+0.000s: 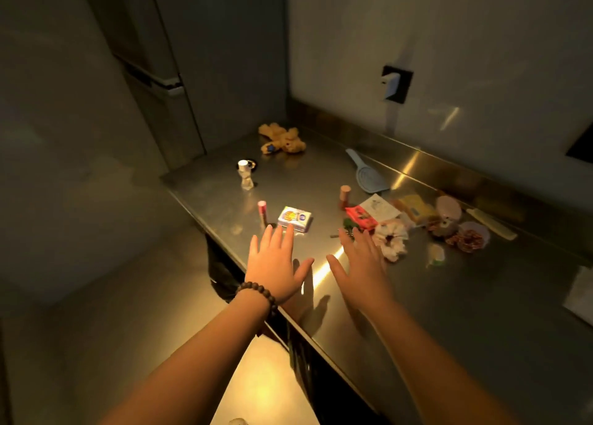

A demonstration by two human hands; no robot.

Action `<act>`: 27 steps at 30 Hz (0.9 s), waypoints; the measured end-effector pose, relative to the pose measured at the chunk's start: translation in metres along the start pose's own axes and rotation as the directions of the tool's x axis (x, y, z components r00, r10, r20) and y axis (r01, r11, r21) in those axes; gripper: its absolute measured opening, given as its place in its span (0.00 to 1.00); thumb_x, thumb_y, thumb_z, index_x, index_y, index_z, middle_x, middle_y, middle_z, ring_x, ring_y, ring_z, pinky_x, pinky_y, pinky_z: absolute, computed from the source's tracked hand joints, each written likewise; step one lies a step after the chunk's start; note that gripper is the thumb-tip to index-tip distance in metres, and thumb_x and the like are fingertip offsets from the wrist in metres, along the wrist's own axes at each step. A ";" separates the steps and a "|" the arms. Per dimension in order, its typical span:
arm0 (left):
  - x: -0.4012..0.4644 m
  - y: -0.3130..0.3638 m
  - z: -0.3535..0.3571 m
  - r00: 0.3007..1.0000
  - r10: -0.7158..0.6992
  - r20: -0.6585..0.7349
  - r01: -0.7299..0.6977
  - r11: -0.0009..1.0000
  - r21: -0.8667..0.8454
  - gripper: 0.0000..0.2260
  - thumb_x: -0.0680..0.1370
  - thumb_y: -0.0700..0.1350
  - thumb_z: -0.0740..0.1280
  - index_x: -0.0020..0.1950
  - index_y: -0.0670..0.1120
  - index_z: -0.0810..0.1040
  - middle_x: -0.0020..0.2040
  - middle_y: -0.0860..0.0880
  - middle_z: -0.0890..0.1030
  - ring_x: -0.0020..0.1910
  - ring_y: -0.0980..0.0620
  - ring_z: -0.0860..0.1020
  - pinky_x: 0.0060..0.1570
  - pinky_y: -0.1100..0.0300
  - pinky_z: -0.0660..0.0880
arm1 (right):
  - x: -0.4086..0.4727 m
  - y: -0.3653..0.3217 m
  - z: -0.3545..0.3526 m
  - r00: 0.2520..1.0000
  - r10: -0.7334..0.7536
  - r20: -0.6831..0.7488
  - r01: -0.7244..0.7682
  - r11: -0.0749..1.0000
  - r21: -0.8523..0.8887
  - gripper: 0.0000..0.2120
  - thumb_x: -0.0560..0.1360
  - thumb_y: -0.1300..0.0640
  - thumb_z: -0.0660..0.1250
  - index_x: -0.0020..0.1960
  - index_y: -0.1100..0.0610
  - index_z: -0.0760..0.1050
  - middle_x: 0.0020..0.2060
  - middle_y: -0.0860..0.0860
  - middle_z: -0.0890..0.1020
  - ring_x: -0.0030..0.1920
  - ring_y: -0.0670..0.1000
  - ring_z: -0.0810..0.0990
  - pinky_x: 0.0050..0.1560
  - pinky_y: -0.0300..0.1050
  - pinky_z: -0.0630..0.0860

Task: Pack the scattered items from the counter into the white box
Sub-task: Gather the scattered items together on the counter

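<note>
Stainless counter is glowing under dim light, and I am taking the small blue carton as my landmark. Left of it a pink tube is standing; beyond it a teddy is lying. My left hand and right hand are hovering flat, splayed and empty, presumably readying to gather. Rightward, wrappers are lying clustered. I am seeing no clear white box.

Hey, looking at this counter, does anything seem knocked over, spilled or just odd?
Nothing looks spilled or broken. The teddy bear lies sprawled near the back corner of the counter, and packets and soft items sit in a loose heap at the right. Both the left hand and right hand hover open, holding nothing.
</note>
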State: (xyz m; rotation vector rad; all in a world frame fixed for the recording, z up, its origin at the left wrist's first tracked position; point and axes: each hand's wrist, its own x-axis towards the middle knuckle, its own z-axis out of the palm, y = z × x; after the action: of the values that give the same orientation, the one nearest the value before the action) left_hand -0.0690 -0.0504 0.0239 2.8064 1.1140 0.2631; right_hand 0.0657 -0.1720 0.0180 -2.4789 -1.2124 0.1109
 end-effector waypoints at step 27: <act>0.178 -0.149 0.051 0.959 0.255 0.121 -0.114 0.742 -0.660 0.07 0.74 0.48 0.67 0.52 0.53 0.77 0.46 0.53 0.81 0.45 0.55 0.79 0.46 0.62 0.76 | 0.168 -0.135 0.118 0.963 0.268 -0.002 -0.231 0.832 0.505 0.04 0.74 0.48 0.66 0.44 0.45 0.71 0.38 0.44 0.79 0.41 0.47 0.78 0.41 0.42 0.76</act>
State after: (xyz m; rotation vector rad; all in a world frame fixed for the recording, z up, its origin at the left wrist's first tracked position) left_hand -0.0315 0.1781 -0.0294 2.2373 0.5386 0.2984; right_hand 0.0427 0.0689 -0.0260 -2.1355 -0.7025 0.3553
